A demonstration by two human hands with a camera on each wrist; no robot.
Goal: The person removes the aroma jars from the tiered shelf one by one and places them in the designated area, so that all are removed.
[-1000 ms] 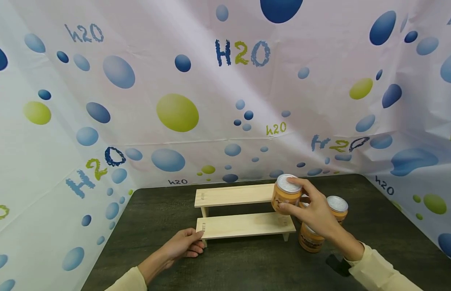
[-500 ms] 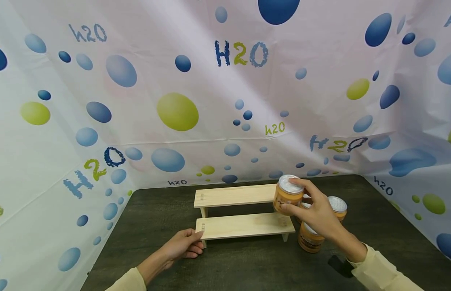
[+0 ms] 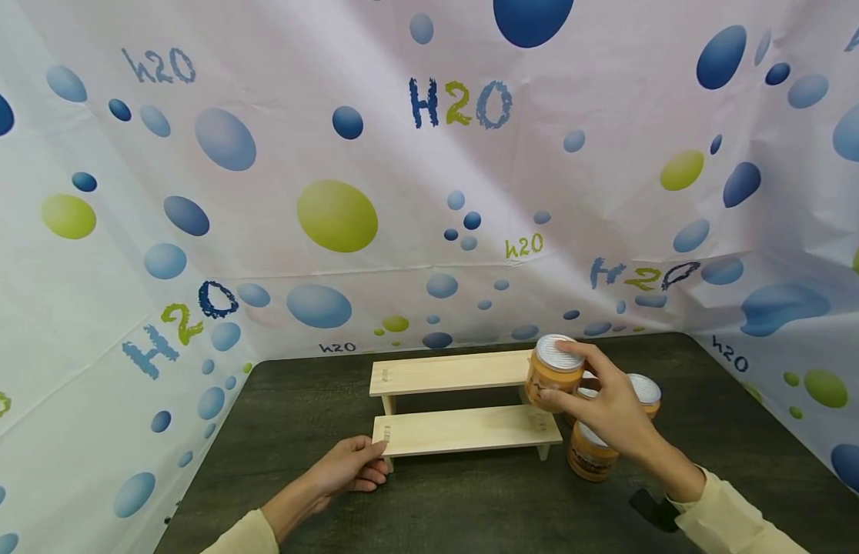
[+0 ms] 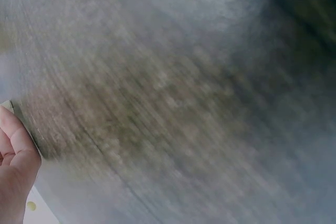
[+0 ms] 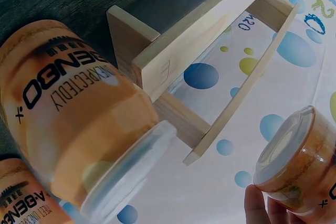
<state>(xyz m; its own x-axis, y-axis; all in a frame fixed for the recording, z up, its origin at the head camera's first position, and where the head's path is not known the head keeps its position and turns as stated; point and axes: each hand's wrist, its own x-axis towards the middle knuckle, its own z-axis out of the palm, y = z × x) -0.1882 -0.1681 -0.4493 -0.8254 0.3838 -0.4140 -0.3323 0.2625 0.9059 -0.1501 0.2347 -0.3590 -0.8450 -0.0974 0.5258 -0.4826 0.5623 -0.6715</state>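
Observation:
An orange can with a ridged silver top (image 3: 556, 372) is held up in my right hand (image 3: 613, 404), thumb on its near side and fingers at its lid. It hangs by the right end of a two-step pale wooden shelf (image 3: 464, 432). In the right wrist view the same can (image 5: 302, 169) shows at the lower right, fingertips (image 5: 254, 203) beneath it. My left hand (image 3: 346, 471) grips the lower step's front left corner, thumb on top and other fingers bent below. The left wrist view shows only part of that hand (image 4: 18, 156), at its left edge.
More orange cans stand right of the shelf: one in front (image 3: 590, 455), one farther back (image 3: 644, 391), another partly hidden by my right hand. A dark object (image 3: 654, 509) sits by my right wrist. A bubble-printed sheet (image 3: 416, 177) rises behind the dark table (image 3: 298, 415).
My right hand and its can have shifted slightly to the right. The left hand stays on the shelf corner, and the shelf has not visibly moved.

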